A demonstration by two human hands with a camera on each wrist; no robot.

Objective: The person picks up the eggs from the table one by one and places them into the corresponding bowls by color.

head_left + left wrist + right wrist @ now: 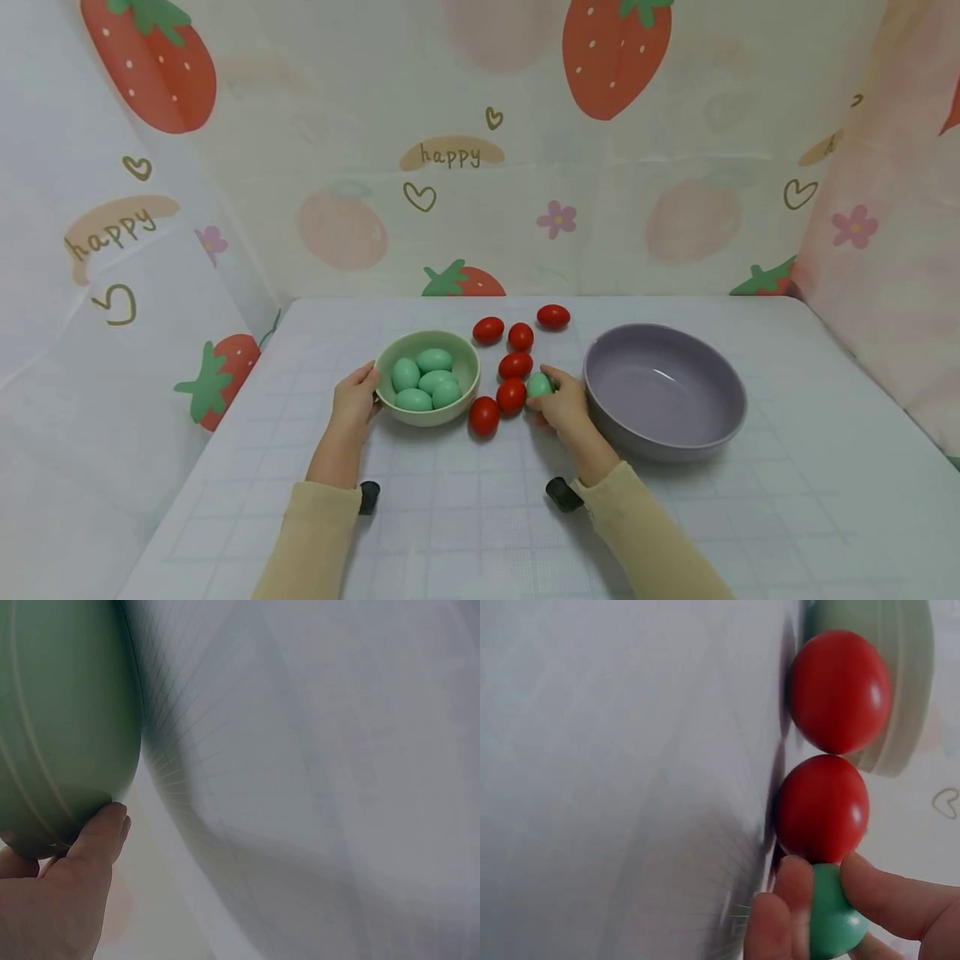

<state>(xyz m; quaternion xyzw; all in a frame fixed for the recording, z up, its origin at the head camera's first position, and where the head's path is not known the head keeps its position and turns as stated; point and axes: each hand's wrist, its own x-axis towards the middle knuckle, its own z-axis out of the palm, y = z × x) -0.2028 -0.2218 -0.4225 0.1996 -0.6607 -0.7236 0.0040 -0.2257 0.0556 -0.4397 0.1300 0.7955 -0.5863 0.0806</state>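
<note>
My left hand [356, 402] grips the left rim of a light green bowl [426, 421], thumb and fingers on either side of its wall. Several green eggs [413, 400] lie in that bowl. In the left wrist view the bowl's outer side [67, 712] fills the upper left, with fingertips against it. Between the two bowls, my right hand [564, 406] pinches a green egg [539, 385] between thumb and fingers. The right wrist view has this green egg [832, 915] right beside a red egg [823, 810]; another red egg [840, 691] sits by the green bowl.
A wide purple bowl [663, 392] stands just right of my right hand, its inside bare. Several red eggs [515, 365] lie scattered between the bowls, the farthest red egg [553, 317] near the table's back edge. A strawberry-print curtain [465, 225] hangs behind the white table [465, 533].
</note>
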